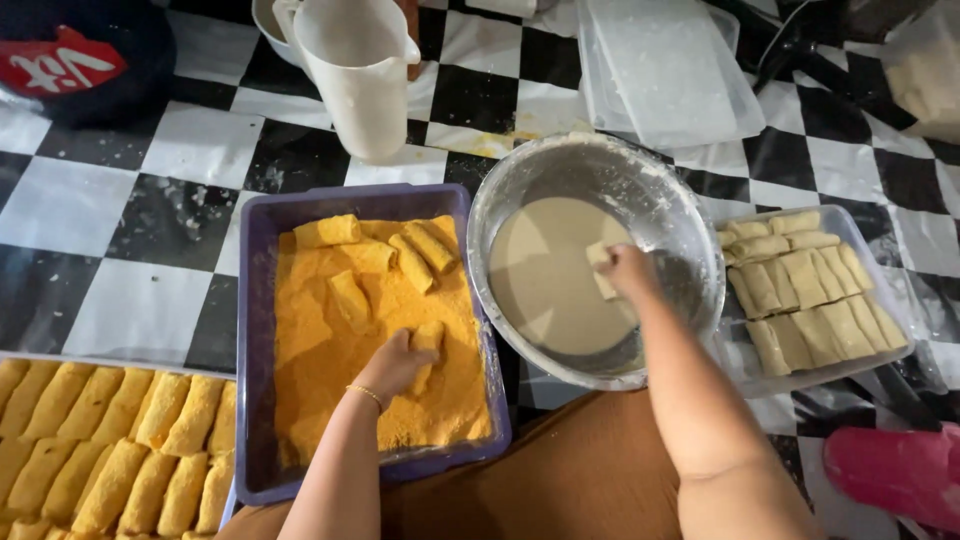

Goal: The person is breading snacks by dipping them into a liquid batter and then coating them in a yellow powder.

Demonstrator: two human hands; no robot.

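We note the left hand [395, 362] palm down, its grip closed on a crumbed roll [428, 345] in the purple breadcrumb tray [252, 300]. The right hand [628, 270] pinches a plain roll [602, 268] over batter in the steel bowl [690, 230].

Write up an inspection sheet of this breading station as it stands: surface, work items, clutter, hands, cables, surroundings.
Surface: black-and-white checkered covering, crumbs scattered on it.
Work items: purple tub of orange breadcrumbs with several coated rolls; metal bowl of pale batter; clear tray of plain rolls beside the bowl; tray of breaded rolls at lower left.
Clutter: white jug, stacked clear lids, dark round container.
Hands: left hand grips a roll in the crumbs; right hand holds a roll over the batter.
Cables: nothing seen.
Surroundings: pink object at lower right; bag at upper right.
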